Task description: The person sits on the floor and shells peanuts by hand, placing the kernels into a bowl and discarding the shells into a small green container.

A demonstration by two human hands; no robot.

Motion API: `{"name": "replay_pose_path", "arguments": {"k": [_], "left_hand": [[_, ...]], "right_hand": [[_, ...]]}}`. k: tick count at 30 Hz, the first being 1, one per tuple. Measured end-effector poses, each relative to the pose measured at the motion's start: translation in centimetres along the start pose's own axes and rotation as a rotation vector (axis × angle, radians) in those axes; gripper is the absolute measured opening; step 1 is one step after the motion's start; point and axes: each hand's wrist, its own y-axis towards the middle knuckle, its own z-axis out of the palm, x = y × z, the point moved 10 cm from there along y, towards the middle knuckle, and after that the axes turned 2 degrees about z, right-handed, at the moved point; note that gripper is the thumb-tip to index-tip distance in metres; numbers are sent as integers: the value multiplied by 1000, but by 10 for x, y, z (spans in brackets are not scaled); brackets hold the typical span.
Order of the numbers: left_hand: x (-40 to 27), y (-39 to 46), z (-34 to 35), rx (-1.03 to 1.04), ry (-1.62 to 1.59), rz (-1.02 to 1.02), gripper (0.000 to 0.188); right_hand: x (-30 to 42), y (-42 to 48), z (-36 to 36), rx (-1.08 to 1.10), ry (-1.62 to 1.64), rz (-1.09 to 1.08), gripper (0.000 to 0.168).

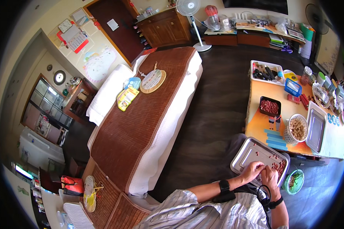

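Note:
Over a metal tray on my lap, my left hand and my right hand meet with their fingertips pinched together. Whatever may be between the fingers is hidden. Red-skinned peanut kernels are gathered at the tray's right side, and a few more are scattered towards its far edge. On the table in front stands a white patterned bowl full of peanuts in their shells. A black plastic box beyond it holds many red kernels.
An empty metal tray lies right of the bowl on the table. Below the table's near edge is a green-lined bin. A white storage tray, a blue basket and jars stand farther back. Left is a mat-covered couch.

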Motion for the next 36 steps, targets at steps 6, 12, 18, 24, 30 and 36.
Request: {"name": "replay_pose_path", "arguments": {"k": [6, 12, 18, 24, 30, 36], "left_hand": [[5, -1, 1, 50, -33, -93, 23], [8, -1, 0, 54, -133, -131, 23], [7, 2, 5, 75, 40, -97, 23], [14, -2, 2, -4, 121, -79, 22], [11, -1, -3, -23, 122, -111, 25], [31, -4, 0, -4, -61, -225, 27]], "right_hand": [[-17, -3, 10, 49, 161, 68, 17], [-6, -5, 5, 82, 157, -48, 16], [-13, -9, 9, 47, 40, -58, 12], [-18, -12, 17, 33, -67, -14, 13], [-21, -8, 19, -19, 34, -11, 12], [-9, -8, 20, 57, 48, -161, 12]]}}
